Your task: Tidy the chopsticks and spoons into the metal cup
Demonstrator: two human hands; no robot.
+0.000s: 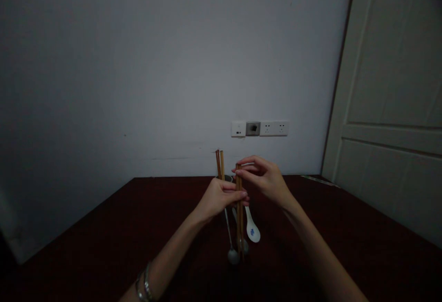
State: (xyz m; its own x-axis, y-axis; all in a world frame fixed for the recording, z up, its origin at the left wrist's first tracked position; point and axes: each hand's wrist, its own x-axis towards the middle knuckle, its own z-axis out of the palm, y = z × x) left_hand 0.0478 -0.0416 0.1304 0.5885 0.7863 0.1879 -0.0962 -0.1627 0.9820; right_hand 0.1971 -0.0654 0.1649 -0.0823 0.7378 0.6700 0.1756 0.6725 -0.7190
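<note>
A pair of wooden chopsticks (240, 221) is held upright over the table, the lower ends pointing toward me. My left hand (221, 198) pinches them around the middle, and my right hand (264, 177) has its fingertips closed on their top ends. Behind my left hand, more chopsticks (220, 166) stand in a round container (228, 178), which my hands mostly hide. On the table below lie a white spoon with a blue mark (253, 229), a long-handled metal spoon (233, 256) and a second metal spoon (245, 246), partly covered by the chopsticks.
The dark red table (155, 219) reaches back to a pale wall (172, 72). Sockets and a switch (258, 129) sit low on that wall. At the right stands a white panelled door (390, 108). A thin flat strip (319, 181) lies at the table's far right edge.
</note>
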